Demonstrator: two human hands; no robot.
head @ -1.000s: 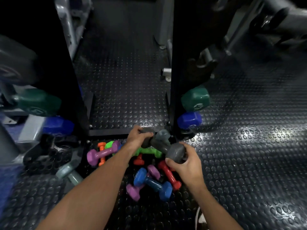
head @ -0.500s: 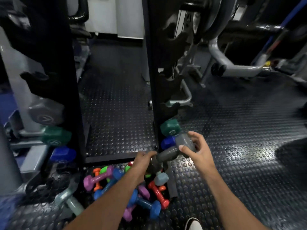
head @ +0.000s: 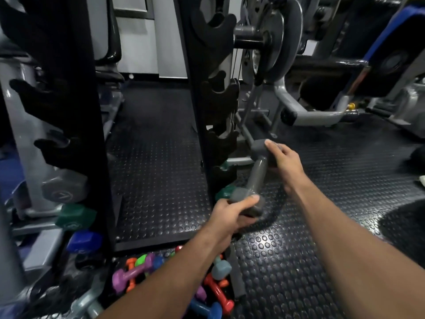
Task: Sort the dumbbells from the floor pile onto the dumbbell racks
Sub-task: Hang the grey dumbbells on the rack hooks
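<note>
A dim gym with a black studded rubber floor (head: 161,180) surrounds two tall black dumbbell racks, the left rack (head: 76,111) and the right rack (head: 207,100), with weight machines behind. The left hand (head: 227,215) has its fingers curled tight around the near head of a grey dumbbell (head: 255,176), while the right hand (head: 282,160) closes over the far head, fingertips (head: 269,142) draped on top; sharing the load between both ends likely steadies a heavy piece and lets it be aimed handle-first at a cradle. The dumbbell hangs in the air, tilted, just beside the right rack's lower cradles, not yet seated. That rack shows four bare cradles in view and a green head (head: 224,192) low down. The left rack carries three: grey (head: 62,192), green (head: 73,218), blue (head: 84,241). The floor pile (head: 170,279) below holds roughly eight small coloured dumbbells, partly hidden by the forearms, so the count is uncertain.
</note>
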